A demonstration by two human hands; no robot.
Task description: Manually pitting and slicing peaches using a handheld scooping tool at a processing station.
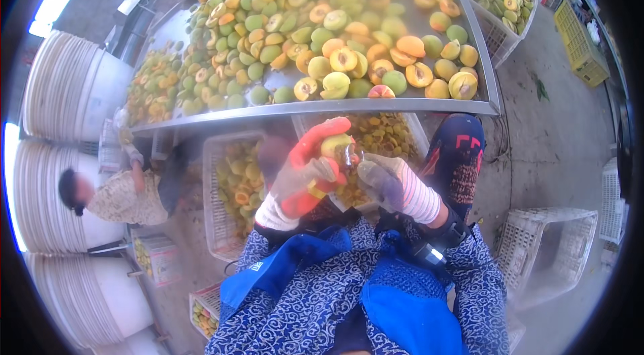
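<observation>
My left hand (307,174), in a red-and-grey work glove, grips a yellow-green stone fruit (336,147), apparently an apricot or peach. In my right hand (385,179), gloved in grey with a striped cuff, is a small metal hand tool (349,154), its shiny curved end against the fruit. My fingers hide the tool's handle, so its exact kind cannot be told. Both hands meet over a white plastic crate (421,136) that holds fruit pieces. Just beyond them runs the metal rim of a sorting table (322,107), heaped with halved and whole fruit (343,59).
A crate of fruit halves (209,204) stands left of my legs, and a white crate (546,254) lies to the right. Another filled crate (503,7) is past the table's right edge. A co-worker (128,196) is at the left, near stacked white tubs (75,194).
</observation>
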